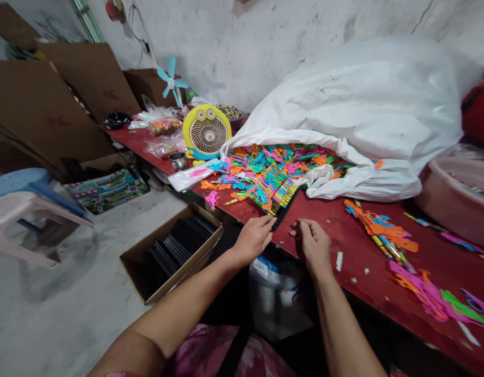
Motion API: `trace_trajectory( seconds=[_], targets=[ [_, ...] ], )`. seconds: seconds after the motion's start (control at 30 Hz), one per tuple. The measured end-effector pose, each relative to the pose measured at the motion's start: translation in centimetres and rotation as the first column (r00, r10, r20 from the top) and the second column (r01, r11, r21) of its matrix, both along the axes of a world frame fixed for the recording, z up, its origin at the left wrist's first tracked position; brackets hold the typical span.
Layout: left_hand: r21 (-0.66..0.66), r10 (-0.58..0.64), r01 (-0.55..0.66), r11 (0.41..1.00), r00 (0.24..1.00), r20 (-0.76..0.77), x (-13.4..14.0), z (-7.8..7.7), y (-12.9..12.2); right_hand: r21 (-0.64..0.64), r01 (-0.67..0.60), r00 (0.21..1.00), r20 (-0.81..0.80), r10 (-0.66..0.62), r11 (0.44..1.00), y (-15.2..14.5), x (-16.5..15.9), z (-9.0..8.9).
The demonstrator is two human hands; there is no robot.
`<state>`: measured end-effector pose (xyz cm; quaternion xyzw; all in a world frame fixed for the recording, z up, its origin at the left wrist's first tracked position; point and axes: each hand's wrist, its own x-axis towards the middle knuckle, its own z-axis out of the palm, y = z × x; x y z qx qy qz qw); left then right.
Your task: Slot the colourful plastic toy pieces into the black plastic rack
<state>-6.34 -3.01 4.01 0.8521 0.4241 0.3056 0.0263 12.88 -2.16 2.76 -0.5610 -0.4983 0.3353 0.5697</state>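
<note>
The left forearm is slanting inward from the lower left, and the left hand is showing its back, with the fingers lying close together and pointing ahead. The right forearm is standing more steeply, and the right hand is curling its fingers inward. Both hands are hanging near each other without touching.

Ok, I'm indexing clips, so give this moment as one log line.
left hand: at tray, near end | right hand: curled beside tray, hold unclear | sack: open, pieces out on table
</note>
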Motion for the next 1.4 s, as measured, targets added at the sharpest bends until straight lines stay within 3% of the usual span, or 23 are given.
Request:
trace_trajectory(
  seconds=[0.3,0.53,0.8,0.93,1.1,1.17,1.23,1.3,1.4],
  targets=[
    [0.006,-0.012,0.015,1.000,0.954,-0.300,1.0,0.8,-0.9,0.106,0.130,0.980,-0.167,-0.111,0.986,-0.5,0.3,-0.7],
    [0.005,-0.040,0.044,0.999,0.953,-0.301,1.5,0.4,-0.7,0.089,0.154,0.982,-0.121,-0.142,0.984,-0.4,0.2,-0.8],
    [-0.022,-0.074,0.071,0.997,0.948,-0.311,1.8,0.8,-0.5,0.083,0.265,0.962,-0.085,-0.258,0.961,-1.2,0.3,-0.3],
    [-0.036,-0.077,0.069,0.997,0.945,-0.318,1.7,1.0,-0.7,0.079,0.259,0.963,-0.096,-0.252,0.963,-1.4,0.7,-0.6],
    [-0.105,-0.108,0.087,0.991,0.969,-0.223,1.3,0.7,-1.5,0.117,0.256,0.966,-0.070,-0.250,0.959,-1.3,0.9,-1.1],
    [-0.120,-0.101,0.090,0.989,0.991,-0.087,1.4,1.2,-2.6,0.122,0.260,0.965,-0.071,-0.253,0.958,-1.3,0.9,-1.1],
    [-0.158,-0.102,0.123,0.980,0.986,0.134,1.4,2.9,-4.5,0.113,0.263,0.963,-0.081,-0.255,0.958,-1.4,0.8,-0.9],
    [-0.247,-0.198,0.319,0.915,0.889,0.413,1.2,5.9,-7.2,0.099,0.272,0.958,-0.115,-0.261,0.957,-1.5,0.8,-0.7],
    [-0.425,-0.278,0.674,0.605,0.678,0.681,-0.4,11.2,-11.3,0.097,0.291,0.949,-0.159,-0.274,0.952,-1.6,0.6,-0.4]
  ],
)
